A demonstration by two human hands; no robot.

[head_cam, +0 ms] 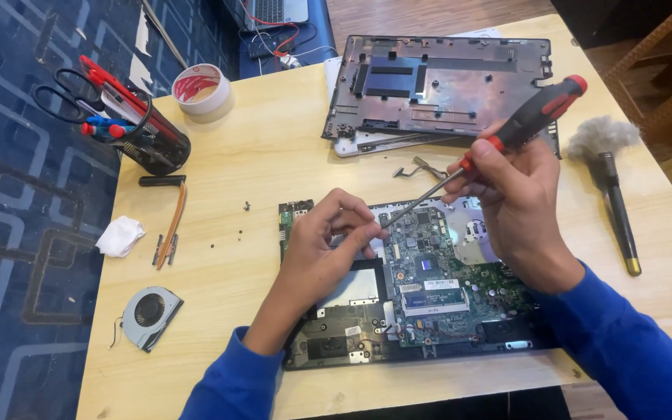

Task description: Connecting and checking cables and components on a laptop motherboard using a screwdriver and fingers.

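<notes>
An opened laptop base [336, 346] lies at the near middle of the wooden table [274, 155], its green circuit board [445, 288] exposed. My right hand [519, 198] grips a red-and-black screwdriver [534, 117] whose shaft slants down left, its tip at the board's upper left edge. My left hand [332, 241] rests on the laptop, fingertips pinched beside the screwdriver tip; what they pinch is too small to tell. Both sleeves are blue.
The removed laptop cover [437, 85] lies at the far side. A dusting brush [612, 183] is at the right. On the left are a tool cup with scissors [138, 128], a tape roll [200, 85], a copper heat pipe [171, 225], a white cloth [120, 236], a cooling fan [149, 315] and loose screws [246, 206].
</notes>
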